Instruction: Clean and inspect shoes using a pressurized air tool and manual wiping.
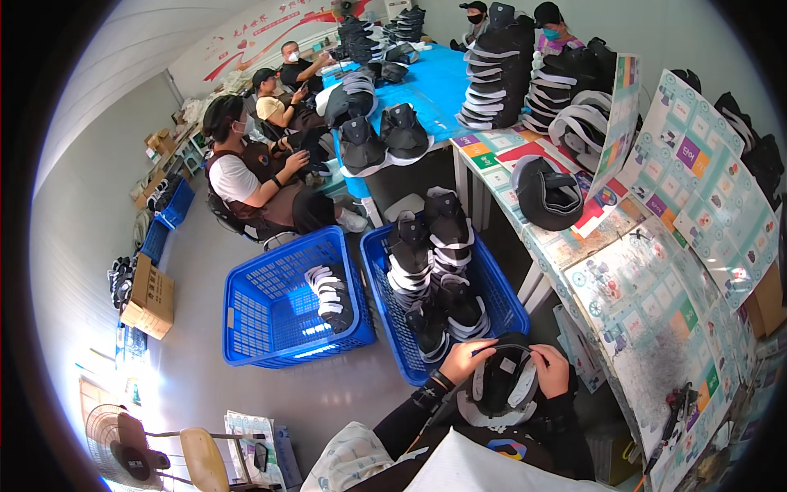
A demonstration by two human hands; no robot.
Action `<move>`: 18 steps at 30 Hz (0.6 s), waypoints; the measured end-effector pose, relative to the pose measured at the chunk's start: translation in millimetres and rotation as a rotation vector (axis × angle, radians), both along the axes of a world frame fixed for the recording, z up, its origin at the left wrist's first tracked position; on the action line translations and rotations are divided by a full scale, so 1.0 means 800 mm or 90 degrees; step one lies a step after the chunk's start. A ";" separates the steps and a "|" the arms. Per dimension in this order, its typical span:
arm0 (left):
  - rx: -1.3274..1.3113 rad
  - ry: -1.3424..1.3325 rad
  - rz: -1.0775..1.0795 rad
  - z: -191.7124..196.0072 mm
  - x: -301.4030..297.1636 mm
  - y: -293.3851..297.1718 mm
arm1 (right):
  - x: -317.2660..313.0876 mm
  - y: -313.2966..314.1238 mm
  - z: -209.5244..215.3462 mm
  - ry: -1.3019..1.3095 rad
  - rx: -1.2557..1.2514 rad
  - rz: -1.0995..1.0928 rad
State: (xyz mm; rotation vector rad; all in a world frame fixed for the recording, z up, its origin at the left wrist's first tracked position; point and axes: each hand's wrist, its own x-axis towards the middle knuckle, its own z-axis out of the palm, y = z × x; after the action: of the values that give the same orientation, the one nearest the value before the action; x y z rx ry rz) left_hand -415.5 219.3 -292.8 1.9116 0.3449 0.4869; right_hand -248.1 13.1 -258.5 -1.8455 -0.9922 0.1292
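Note:
A black baseball cap (493, 384) with a grey-white brim is held over my lap, its inside turned up and the brim toward me. My left hand (466, 361) pinches the cap's far edge on the left. On the right side of that same edge, my right hand (551, 369) grips with thumb and fingers. White strips show along the inner band. Just beyond my hands, a blue plastic basket (512, 310) holds several stacks of black caps (447, 217) with light brims.
Left of it, another blue basket (270, 353) contains a short stack of caps (330, 299). A paper-covered table (639, 303) runs along my right, bearing a single cap (548, 193). Several people sit around a blue table (438, 74) piled with caps. A fan (123, 447) and stool (203, 461) stand lower left.

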 end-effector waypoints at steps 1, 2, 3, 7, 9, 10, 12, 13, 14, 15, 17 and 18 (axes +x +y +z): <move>-0.024 0.012 -0.012 0.000 0.001 0.004 | 0.004 0.001 0.001 0.061 0.003 0.007; -0.048 0.025 -0.025 0.001 0.002 0.008 | 0.006 0.001 0.003 0.063 0.004 0.006; -0.047 0.026 -0.025 0.003 0.003 0.012 | 0.009 0.001 0.006 0.055 -0.008 0.016; 0.011 0.001 -0.064 0.004 0.006 0.020 | 0.015 -0.007 0.021 0.035 -0.026 0.060; 0.033 -0.021 -0.073 0.003 0.006 0.019 | 0.017 -0.011 0.018 0.031 -0.025 0.059; -0.036 -0.006 -0.069 0.005 0.006 0.016 | 0.018 -0.013 0.017 0.027 -0.024 0.058; -0.105 0.010 -0.066 0.009 0.007 0.014 | 0.015 -0.016 0.018 0.024 -0.032 0.039; -0.121 0.012 -0.070 0.010 0.006 0.015 | 0.013 -0.017 0.018 0.021 -0.038 0.022; -0.137 0.013 -0.075 0.012 0.006 0.015 | 0.010 -0.016 0.016 0.021 -0.038 0.021; -0.137 0.013 -0.075 0.013 0.006 0.013 | 0.007 -0.016 0.011 0.003 -0.027 0.001; -0.065 0.009 -0.055 0.016 0.005 0.009 | 0.001 -0.012 0.010 -0.014 -0.015 -0.016; -0.064 0.009 -0.053 0.016 0.006 0.006 | -0.002 -0.011 0.011 -0.017 -0.012 -0.032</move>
State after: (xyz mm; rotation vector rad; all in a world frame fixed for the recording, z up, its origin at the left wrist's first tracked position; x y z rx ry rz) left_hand -410.4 224.5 -280.2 1.8242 0.2912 0.3940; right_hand -250.1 4.1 -249.5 -1.8922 -0.9652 0.0828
